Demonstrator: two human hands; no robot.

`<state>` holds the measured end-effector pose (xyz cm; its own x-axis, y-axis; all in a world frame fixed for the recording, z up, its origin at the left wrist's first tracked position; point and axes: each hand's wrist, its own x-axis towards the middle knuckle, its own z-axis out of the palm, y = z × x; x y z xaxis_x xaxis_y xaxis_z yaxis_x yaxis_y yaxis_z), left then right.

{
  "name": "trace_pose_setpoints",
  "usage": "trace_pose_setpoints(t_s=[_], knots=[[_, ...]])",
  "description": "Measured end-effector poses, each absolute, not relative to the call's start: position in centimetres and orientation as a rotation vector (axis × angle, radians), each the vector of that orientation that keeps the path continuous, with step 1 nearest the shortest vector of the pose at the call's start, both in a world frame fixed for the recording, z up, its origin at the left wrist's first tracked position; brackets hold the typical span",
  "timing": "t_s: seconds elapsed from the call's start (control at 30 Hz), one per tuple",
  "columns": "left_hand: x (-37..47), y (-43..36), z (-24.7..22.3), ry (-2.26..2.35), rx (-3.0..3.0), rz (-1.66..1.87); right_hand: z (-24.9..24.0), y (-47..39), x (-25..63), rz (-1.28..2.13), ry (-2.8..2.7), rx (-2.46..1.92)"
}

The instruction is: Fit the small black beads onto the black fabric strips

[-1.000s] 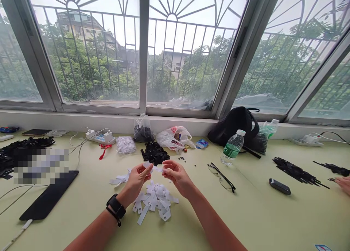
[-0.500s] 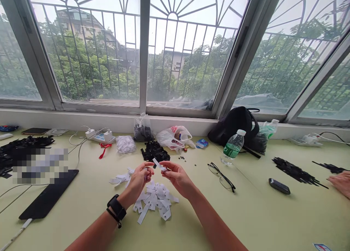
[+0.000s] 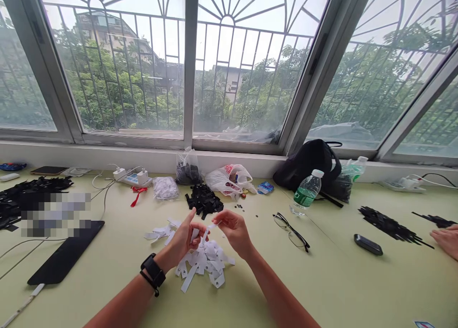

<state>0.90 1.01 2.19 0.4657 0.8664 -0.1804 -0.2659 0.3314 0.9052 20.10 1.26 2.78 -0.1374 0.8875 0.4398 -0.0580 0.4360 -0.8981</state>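
Note:
Above a heap of white ribbon-like strips (image 3: 206, 261), some with small black marks, my two hands are close together. My left hand (image 3: 184, 237) has its thumb raised and its fingers curled, with a white strip (image 3: 194, 234) showing among them. The fingertips of my right hand (image 3: 233, 229) pinch a white strip (image 3: 212, 225) close to the left fingers. Part of that strip is hidden by the fingers. A smaller group of loose white strips (image 3: 157, 232) lies left of the heap, and a pile of black strips (image 3: 203, 199) sits just beyond my hands.
Eyeglasses (image 3: 291, 232), a water bottle (image 3: 307, 192) and a black case (image 3: 368, 244) stand to the right. Farther back are a bag of white pieces (image 3: 165, 189), a plastic bag (image 3: 231, 181) and a black backpack (image 3: 304, 163). Another person's hand (image 3: 445, 240) rests at the right edge.
My left thumb has lifted away from its fingers. My right hand has turned palm-down, and the strip in it has swung lower, toward the heap.

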Motion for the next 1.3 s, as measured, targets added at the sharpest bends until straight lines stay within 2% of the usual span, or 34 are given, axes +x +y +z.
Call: trace_pose_setpoints(t_s=[0.17, 0.4, 0.53, 0.93, 1.13, 1.3], knots=[[1.2, -0.3, 3.2, 0.769, 1.239, 0.881, 2.8, 1.1, 20.1, 0.842, -1.561, -0.836], [1.3, 0.1, 3.0, 0.972, 1.365, 1.061, 3.5, -0.3, 19.8, 0.292, -1.809, -0.976], [1.4, 0.3, 2.6, 0.927, 1.481, 1.155, 2.9, -0.7, 19.1, 0.172, -2.026, -0.969], [1.5, -1.2, 2.6, 1.129, 2.061, 1.168, 2.0, -0.5, 18.9, -0.368, -2.319, -1.137], [1.2, -0.9, 2.5, 1.199, 2.197, 1.105, 1.7, -0.7, 18.1, -0.532, -2.424, -1.157], [1.2, -0.8, 2.3, 1.190, 2.142, 1.062, 1.2, -0.8, 17.9, -0.528, -2.491, -1.150]])
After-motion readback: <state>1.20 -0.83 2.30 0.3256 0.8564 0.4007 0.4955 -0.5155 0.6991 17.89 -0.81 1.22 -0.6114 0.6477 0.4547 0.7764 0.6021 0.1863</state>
